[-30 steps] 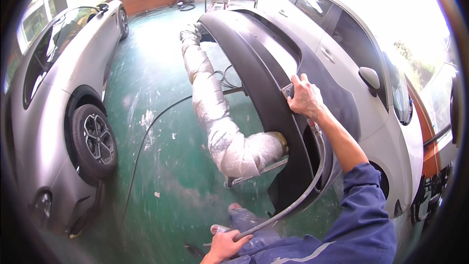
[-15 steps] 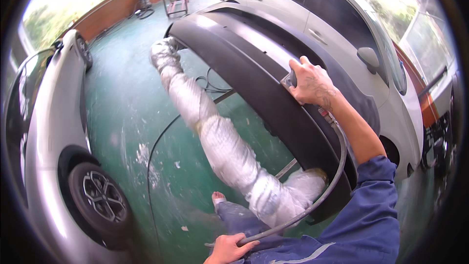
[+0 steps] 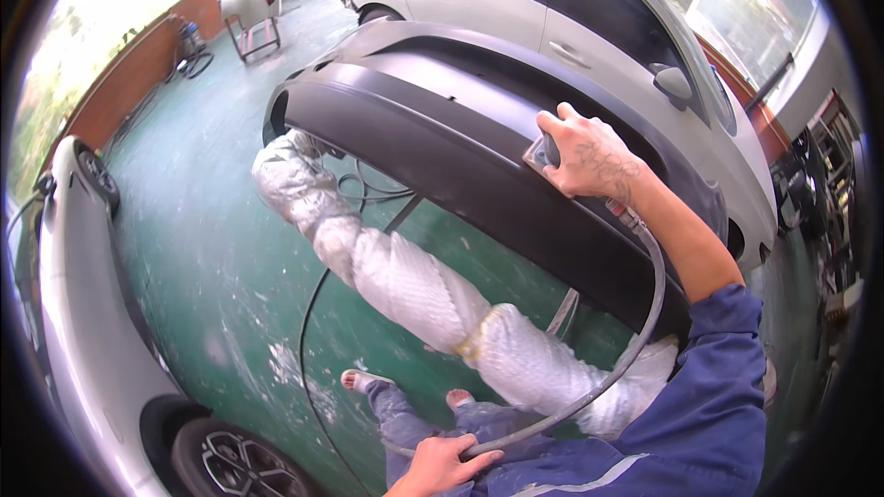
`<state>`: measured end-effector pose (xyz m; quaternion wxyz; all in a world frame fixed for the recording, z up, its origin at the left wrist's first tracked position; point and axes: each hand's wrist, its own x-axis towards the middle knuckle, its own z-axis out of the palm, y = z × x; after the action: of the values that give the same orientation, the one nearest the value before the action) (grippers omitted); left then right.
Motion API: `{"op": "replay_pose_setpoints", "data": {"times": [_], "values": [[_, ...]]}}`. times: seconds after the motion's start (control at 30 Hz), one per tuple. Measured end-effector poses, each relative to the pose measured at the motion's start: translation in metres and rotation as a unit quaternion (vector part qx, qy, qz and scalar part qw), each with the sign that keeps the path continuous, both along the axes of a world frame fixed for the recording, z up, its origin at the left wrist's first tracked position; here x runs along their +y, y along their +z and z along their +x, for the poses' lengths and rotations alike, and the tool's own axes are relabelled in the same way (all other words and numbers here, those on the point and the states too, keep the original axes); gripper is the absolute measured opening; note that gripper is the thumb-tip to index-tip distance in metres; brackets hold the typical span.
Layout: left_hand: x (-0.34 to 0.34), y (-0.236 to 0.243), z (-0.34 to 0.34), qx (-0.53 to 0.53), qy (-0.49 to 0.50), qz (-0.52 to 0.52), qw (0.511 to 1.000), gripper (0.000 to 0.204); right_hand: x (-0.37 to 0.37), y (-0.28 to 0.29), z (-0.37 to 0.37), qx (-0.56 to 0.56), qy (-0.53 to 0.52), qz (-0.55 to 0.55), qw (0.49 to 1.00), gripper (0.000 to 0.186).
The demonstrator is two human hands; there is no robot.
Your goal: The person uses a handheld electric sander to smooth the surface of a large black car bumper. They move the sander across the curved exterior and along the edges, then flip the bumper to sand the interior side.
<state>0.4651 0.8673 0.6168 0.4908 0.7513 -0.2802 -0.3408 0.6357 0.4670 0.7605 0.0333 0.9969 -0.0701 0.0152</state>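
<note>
A long black car bumper (image 3: 433, 143) lies across the middle, raised above the floor. My right hand (image 3: 594, 161) is wrapped over a small air sander (image 3: 543, 156), whose pad rests on the bumper's upper ridge. From the back of the sander a grey hose (image 3: 657, 290) curves down past my right forearm to my lap. There my left hand (image 3: 447, 468) is closed around the hose, close to my body. Along the bumper's near side runs a bulky long piece wrapped in clear bubble film (image 3: 419, 281); what is inside it is hidden.
Beyond the bumper stands a white car (image 3: 479, 5). A silver car (image 3: 92, 313) is at the left. A thin black hose (image 3: 308, 336) trails over the green floor (image 3: 212, 248). At the back are a wheeled drum-like machine (image 3: 250, 0) and a low orange wall (image 3: 138, 69). Shelves (image 3: 833, 166) stand at right.
My view has turned, so the bumper and wrapped piece lie more crosswise and both my feet show. The sander stays on the bumper's ridge, and the left hand still holds the hose.
</note>
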Motion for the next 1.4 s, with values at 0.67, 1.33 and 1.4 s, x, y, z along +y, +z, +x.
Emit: {"op": "replay_pose_setpoints", "data": {"times": [0.67,1.33,1.4], "values": [[0.164,-0.092,0.367,0.021,-0.117,0.051,0.992,0.053,0.121,-0.015,0.313,-0.024,-0.059,0.011,0.998,0.052],[0.198,-0.067,0.682,-0.048,-0.261,0.042,0.963,0.062,0.208,-0.044,0.566,0.123,-0.015,0.035,0.992,0.044],[0.209,-0.066,0.727,-0.022,-0.285,0.041,0.958,0.062,0.217,-0.048,0.59,0.132,-0.049,0.029,0.99,0.045]]}}
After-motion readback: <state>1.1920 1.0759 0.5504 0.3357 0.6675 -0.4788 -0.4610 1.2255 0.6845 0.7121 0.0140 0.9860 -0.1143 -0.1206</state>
